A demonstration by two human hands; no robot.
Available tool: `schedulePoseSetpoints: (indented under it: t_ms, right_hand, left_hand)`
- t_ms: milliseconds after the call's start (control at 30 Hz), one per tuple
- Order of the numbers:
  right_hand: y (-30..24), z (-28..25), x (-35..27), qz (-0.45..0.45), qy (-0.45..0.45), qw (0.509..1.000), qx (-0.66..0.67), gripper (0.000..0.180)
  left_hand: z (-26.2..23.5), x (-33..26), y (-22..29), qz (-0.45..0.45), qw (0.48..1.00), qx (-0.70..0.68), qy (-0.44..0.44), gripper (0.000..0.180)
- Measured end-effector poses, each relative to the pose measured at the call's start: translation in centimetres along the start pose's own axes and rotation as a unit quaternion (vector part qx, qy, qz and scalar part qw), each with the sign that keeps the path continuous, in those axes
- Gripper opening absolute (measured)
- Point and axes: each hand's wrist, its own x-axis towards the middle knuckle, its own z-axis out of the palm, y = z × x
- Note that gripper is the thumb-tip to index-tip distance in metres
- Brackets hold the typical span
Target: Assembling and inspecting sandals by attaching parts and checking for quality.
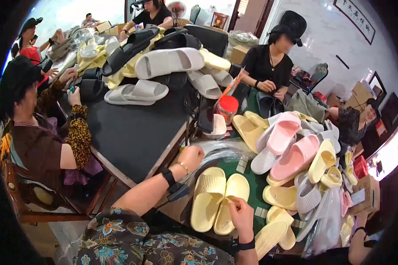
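Note:
A pair of pale yellow slippers (208,187) lies side by side on the table in front of me, toes away. My right hand (242,217) is over the right-hand slipper (236,186), its thumb and fingers pinched together at the footbed just below the strap. Whatever is between those fingertips is too small to make out. Beyond the left slipper, my left hand (191,159) is closed in a fist beside clear plastic film (227,148). Its fingertips are turned out of sight, so any thing inside is hidden.
Right of the pair rises a heap of yellow, grey and pink slippers (292,159). A red-lidded jar (227,106) stands beyond the film. Grey, black and yellow slippers (170,62) are piled on the dark table (132,132). Several people work around the tables, one (44,132) at my left.

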Motion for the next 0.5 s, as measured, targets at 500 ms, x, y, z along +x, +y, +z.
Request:
schedulePoseSetpoints:
  t_ms: [500]
  right_hand:
    - [-1.9, -0.4, 2.1, -0.055, 0.086, 0.993, 0.061, 0.019]
  left_hand:
    - [-4.4, 0.7, 4.1, 0.039, 0.987, -0.097, 0.12, 0.009]
